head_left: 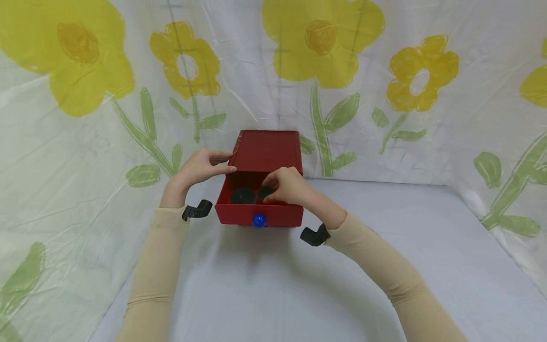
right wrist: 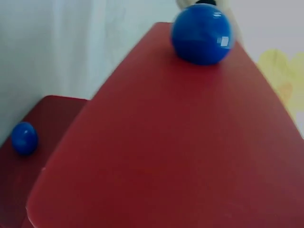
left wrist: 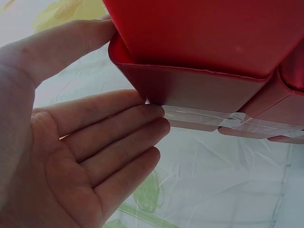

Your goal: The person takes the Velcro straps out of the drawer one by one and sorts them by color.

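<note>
A red drawer cabinet (head_left: 267, 151) stands at the back of the table with its top drawer (head_left: 234, 215) pulled out. The drawer front carries a round blue knob (head_left: 259, 220). Inside lies a dark, flat round disc (head_left: 243, 195). My right hand (head_left: 288, 186) reaches into the drawer and pinches a smaller dark round piece (head_left: 264, 192) beside that disc; its exact kind is unclear. My left hand (head_left: 202, 166) rests against the cabinet's left side, thumb near the upper front edge. In the left wrist view the fingers (left wrist: 118, 121) lie nearly straight along the red side.
A lower drawer with another blue knob (right wrist: 24, 138) shows in the right wrist view. Clear tape (left wrist: 199, 114) runs along the cabinet. The white tabletop (head_left: 265, 294) spreads in front, and a flower-printed curtain (head_left: 252, 61) hangs right behind the cabinet.
</note>
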Demonstrator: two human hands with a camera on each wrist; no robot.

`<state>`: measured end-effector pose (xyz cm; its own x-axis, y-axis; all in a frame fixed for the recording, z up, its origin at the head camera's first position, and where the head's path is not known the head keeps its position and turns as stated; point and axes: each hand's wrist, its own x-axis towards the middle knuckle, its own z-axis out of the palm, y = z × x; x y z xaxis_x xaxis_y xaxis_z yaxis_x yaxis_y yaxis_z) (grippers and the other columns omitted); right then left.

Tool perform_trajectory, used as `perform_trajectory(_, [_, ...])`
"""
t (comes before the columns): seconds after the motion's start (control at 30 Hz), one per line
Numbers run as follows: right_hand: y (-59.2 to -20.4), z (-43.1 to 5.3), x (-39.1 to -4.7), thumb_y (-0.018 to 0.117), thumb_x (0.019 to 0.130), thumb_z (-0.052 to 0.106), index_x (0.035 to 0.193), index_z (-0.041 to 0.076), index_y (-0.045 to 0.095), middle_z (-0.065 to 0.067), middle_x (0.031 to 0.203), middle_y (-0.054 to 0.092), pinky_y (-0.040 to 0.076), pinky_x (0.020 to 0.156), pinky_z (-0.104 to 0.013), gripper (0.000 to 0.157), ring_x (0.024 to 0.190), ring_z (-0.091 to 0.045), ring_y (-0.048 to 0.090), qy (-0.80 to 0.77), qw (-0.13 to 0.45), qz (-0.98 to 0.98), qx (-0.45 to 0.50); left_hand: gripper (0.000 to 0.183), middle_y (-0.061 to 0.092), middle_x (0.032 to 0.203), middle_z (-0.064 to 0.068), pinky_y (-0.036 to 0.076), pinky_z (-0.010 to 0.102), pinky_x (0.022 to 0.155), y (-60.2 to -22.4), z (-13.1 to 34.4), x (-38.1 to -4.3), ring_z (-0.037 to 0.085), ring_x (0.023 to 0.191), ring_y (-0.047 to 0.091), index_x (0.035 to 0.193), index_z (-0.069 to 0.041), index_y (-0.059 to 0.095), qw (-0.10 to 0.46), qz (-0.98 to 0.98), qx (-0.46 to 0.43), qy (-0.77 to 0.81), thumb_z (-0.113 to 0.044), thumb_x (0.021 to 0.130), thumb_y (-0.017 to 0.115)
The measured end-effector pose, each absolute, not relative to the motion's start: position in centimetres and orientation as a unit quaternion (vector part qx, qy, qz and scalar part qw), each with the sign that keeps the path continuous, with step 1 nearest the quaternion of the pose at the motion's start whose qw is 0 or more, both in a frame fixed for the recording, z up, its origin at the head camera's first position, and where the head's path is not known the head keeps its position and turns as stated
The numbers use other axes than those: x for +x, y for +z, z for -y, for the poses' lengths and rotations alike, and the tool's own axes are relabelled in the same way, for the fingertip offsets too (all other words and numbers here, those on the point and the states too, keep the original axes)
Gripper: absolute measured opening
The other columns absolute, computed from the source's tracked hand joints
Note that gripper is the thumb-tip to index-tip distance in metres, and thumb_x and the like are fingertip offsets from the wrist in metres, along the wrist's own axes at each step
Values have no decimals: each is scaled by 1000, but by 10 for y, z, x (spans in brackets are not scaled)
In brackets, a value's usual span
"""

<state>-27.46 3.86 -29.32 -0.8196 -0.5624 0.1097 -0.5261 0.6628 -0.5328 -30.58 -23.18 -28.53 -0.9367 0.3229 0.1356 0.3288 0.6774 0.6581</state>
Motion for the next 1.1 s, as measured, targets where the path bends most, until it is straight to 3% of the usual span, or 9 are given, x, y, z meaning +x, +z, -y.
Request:
perform_trajectory(0.63, [-273,-69,-266,78,79,27,114,9,69,-6,109,69,56,81,-30,40,95,-17,68,-343,29,-901,-266,65,57,134,8,44,48,100,-287,233,-307,25,124,54,134,-18,56,0,915,-174,-364,-53,81,69])
perform_trajectory(1.1, [-266,-98,-258,79,77,32,112,13,69,-4,109,69,56,81,-34,41,94,-18,68,-375,12,-896,-237,63,57,134,10,44,50,99,-286,232,-307,31,124,54,134,-16,56,5,919,-173,-355,-50,82,69])
